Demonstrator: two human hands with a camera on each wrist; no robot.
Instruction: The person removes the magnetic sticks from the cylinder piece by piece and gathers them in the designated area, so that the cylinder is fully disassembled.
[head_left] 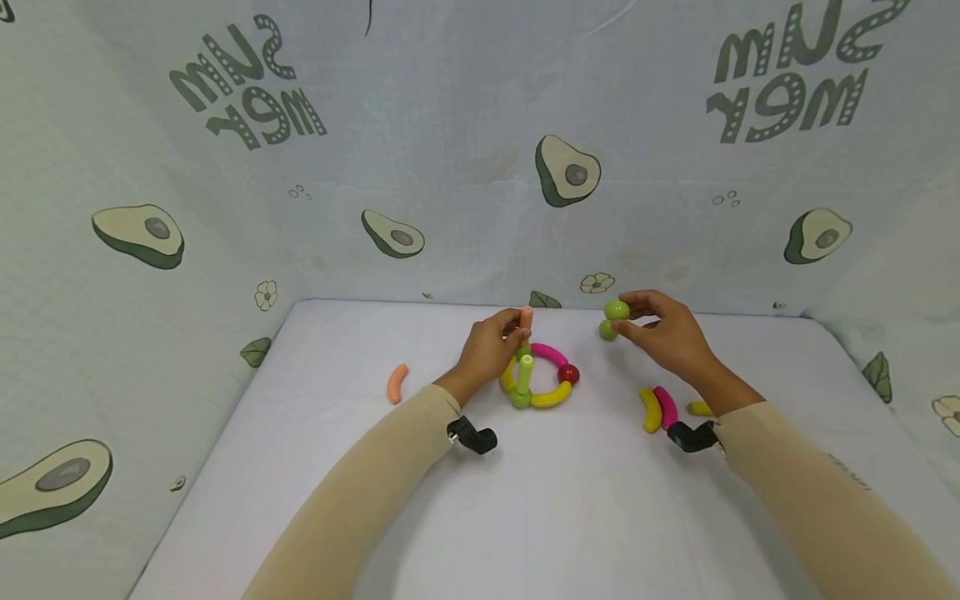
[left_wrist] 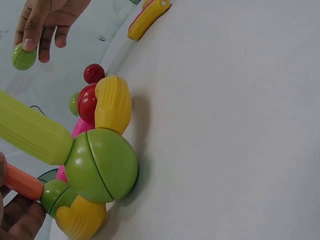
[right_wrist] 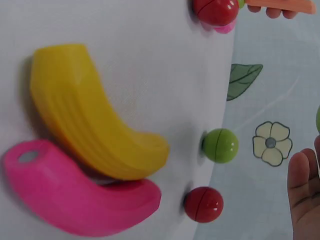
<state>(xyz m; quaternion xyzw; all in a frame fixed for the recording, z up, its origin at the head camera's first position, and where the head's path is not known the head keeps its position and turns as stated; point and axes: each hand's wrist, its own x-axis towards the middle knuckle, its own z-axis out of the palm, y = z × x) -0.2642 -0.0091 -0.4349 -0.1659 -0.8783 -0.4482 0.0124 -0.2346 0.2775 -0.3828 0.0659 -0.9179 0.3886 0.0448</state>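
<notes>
Your left hand [head_left: 491,343], pinching one orange rod [head_left: 527,319] at the ring's [head_left: 551,396] far green ball [left_wrist: 54,197], where a sideways push could tip the ring; your right hand [head_left: 666,335], pinching one green ball [head_left: 617,310] to the right, droppable should your grip slip.

From above and well back, the head view looks forward and down over the counter [head_left: 555,508] to the backdrop [head_left: 465,125]. The left wrist view sits low and close to the ring of pieces [left_wrist: 102,165], turned sideways with the backdrop at its left. The right wrist view, turned the opposite way, looks closely at a yellow piece [right_wrist: 90,115] and pink piece [right_wrist: 75,192]; all three share the ring's red ball [head_left: 568,374].
</notes>
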